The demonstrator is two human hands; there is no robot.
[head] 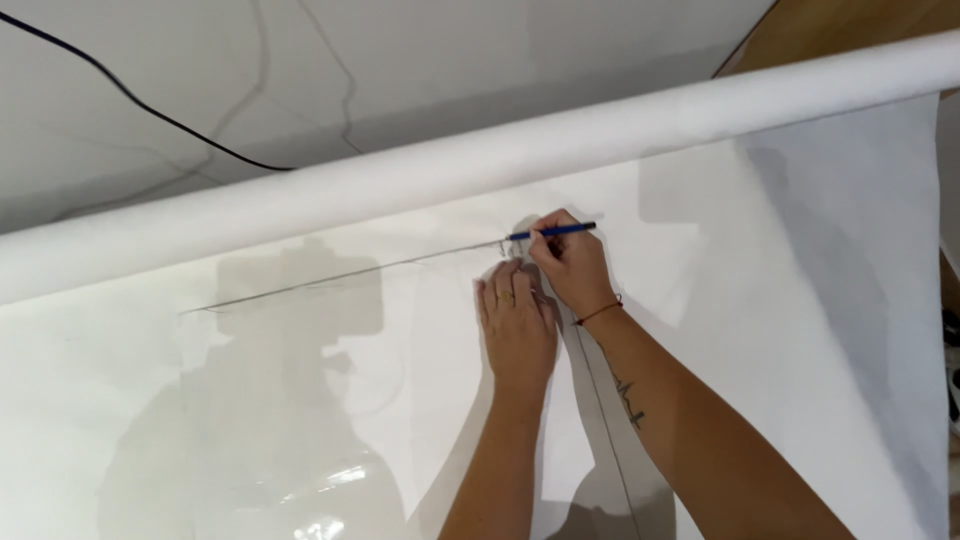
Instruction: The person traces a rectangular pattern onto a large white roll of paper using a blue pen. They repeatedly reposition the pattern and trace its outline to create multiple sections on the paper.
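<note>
One blue pencil [560, 231] pinched in the grip of the right hand [572, 265], tip down on one wide white sheet [780, 300] spread over the surface. Left hand [516, 325] released and flat, palm pressing the sheet just beside the right hand, touching it, one ring on a finger. Two thin drawn lines on the sheet: one running left from the pencil tip, one running near, between the forearms. One white roll [420, 175] lying across the far side. One dark cable [130, 95] beyond, far left.
</note>
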